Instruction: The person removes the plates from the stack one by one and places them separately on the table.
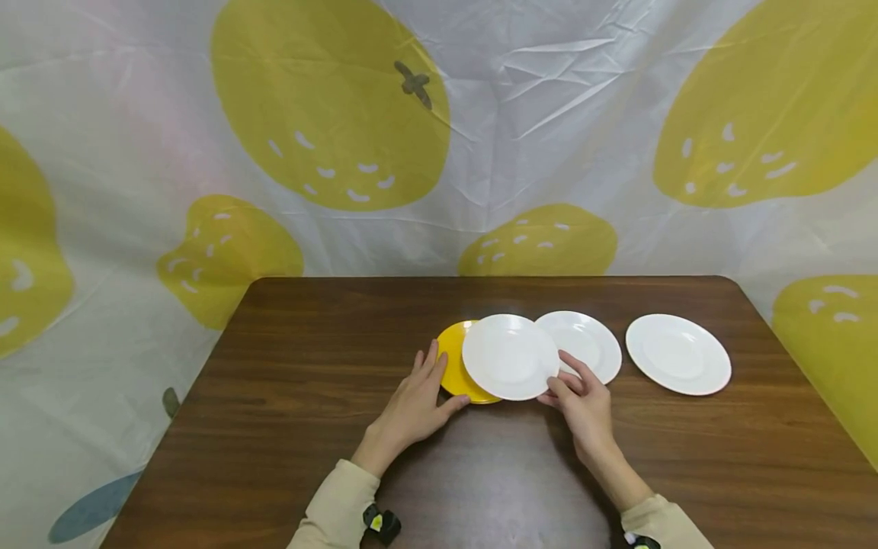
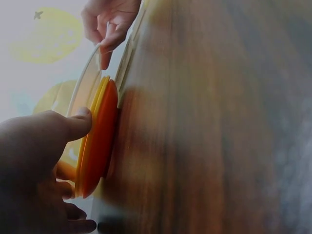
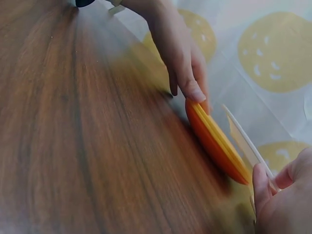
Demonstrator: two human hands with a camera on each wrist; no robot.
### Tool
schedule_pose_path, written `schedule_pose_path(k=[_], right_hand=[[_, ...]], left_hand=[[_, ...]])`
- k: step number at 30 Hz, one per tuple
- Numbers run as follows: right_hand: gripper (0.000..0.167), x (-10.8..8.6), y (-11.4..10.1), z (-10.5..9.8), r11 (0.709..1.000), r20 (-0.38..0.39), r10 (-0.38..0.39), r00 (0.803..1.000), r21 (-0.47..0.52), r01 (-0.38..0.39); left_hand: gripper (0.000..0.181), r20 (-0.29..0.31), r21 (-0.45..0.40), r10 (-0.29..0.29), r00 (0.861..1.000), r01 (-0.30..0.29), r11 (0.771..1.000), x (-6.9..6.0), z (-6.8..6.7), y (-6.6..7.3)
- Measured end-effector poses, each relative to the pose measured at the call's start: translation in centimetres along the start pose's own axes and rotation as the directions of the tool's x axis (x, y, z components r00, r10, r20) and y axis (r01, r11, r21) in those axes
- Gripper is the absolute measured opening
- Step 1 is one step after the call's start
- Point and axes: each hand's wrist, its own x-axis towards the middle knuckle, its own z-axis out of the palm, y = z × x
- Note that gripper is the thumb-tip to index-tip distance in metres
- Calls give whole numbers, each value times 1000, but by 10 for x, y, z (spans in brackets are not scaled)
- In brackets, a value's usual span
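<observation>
A white plate (image 1: 511, 354), pinched at four o'clock by the right hand (image 1: 581, 408), is held above the yellow plates (image 1: 454, 374), gripped between seven and ten o'clock by the left hand (image 1: 410, 408), apparently for steadiness. Toward three o'clock, a second white plate (image 1: 584, 341) is partly blocked by fingers; a third (image 1: 679, 354) is set beyond.
</observation>
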Motion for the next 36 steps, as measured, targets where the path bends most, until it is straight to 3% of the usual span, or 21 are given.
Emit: schedule_pose_path(k=[15, 36], right_hand=[[52, -5, -2, -19, 1000, -56, -7, 998, 16, 7], [53, -12, -6, -63, 999, -114, -6, 993, 35, 10]], left_hand=[[86, 14, 42, -15, 1000, 14, 999, 1, -1, 2], [87, 22, 73, -31, 999, 29, 997, 1, -2, 4]])
